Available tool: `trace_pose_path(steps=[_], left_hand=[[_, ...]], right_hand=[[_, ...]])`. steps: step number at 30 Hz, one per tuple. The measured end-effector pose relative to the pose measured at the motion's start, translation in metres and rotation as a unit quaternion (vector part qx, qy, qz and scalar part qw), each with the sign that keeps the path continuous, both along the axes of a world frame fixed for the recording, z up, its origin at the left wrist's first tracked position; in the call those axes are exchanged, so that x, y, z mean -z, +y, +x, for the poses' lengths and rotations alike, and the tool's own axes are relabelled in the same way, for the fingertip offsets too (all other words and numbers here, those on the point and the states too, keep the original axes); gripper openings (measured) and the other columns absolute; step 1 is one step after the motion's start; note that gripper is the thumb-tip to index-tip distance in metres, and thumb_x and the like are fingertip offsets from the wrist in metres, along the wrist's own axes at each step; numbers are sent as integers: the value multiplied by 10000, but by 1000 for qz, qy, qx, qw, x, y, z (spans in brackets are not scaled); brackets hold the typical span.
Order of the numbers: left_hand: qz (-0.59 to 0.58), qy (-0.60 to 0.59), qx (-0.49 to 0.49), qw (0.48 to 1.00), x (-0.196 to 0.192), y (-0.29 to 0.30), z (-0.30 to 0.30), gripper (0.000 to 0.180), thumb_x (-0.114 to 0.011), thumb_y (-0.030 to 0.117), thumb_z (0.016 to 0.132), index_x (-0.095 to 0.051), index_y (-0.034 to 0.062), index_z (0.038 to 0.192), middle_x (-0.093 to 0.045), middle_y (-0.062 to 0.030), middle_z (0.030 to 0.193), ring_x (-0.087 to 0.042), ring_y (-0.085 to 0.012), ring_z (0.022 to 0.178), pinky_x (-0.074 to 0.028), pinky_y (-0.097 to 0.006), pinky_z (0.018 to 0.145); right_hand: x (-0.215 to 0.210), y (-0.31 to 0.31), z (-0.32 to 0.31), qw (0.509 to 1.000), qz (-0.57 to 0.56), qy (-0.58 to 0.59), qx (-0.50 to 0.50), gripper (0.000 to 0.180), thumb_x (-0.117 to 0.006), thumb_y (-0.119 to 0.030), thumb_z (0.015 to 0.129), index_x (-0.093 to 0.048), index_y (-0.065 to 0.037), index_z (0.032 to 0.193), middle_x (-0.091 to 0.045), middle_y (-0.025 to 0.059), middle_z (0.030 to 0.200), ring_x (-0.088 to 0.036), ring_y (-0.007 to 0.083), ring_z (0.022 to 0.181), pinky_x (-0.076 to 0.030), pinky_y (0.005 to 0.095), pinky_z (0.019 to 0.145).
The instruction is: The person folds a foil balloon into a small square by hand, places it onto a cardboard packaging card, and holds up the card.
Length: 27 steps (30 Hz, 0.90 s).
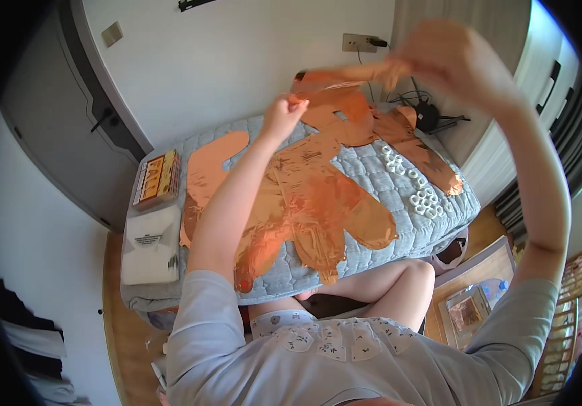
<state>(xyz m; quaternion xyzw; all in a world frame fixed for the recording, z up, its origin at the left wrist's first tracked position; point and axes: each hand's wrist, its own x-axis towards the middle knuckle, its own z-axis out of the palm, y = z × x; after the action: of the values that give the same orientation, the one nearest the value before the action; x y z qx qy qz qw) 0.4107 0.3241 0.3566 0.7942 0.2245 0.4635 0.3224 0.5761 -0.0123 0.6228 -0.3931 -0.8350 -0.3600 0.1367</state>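
My left hand (284, 119) is raised over the bed, its fingers pinched on the edge of a flat copper-orange foil balloon (345, 76). The foil stretches rightward through the air to my right hand (443, 64), which is higher and smeared by motion. Its fingers look closed on the other end. Below, several more uninflated foil balloons lie flat and overlapping, among them a large shiny one (304, 196) in the middle and a smoother matte one (213, 162) at the left. Another crinkled one (426, 152) lies toward the far right of the bed.
On the grey quilted mattress (372, 172) are several white rings (426, 201). A printed box (157, 179) and a white packet (152, 247) line the left edge. A black router-like device (427, 116) sits at the far right corner. A wooden-railed crib (565, 318) stands at right.
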Motion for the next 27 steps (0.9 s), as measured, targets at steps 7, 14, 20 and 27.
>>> trace_pose_path(steps=[7,14,20,27], left_hand=[[56,188,-53,979,56,30,-92,499,-621,110,948,-549,67,1439,-537,-192,1459,-622,-302,1234,-526,-406,972],[56,418,-176,889,58,-62,-109,597,-604,332,973,-480,77,1498,-550,-224,1457,-565,-383,1314,-473,-485,1077],[6,475,-92,875,80,-140,-124,886,-539,706,935,-455,54,1529,-472,-225,1548,-400,-374,1470,-220,-612,1220],[14,478,-96,873,97,-147,-121,987,-614,732,873,-360,109,1595,-298,-219,1660,-211,-390,1562,-101,-619,1252]], right_hand=[[184,-3,-62,986,-140,79,-45,312,-794,-196,745,-734,-97,1035,-743,46,1084,-710,246,997,-567,383,838],[334,-6,-89,950,-189,250,14,331,-798,-212,732,-727,-82,1028,-744,73,1125,-702,272,1080,-564,423,942],[334,-20,-102,893,-284,343,59,359,-811,-288,796,-721,-84,1077,-736,95,1146,-677,310,1119,-546,442,936],[316,22,-30,879,-267,386,81,338,-750,-229,875,-726,-52,1162,-731,155,1118,-683,357,1057,-545,428,920]])
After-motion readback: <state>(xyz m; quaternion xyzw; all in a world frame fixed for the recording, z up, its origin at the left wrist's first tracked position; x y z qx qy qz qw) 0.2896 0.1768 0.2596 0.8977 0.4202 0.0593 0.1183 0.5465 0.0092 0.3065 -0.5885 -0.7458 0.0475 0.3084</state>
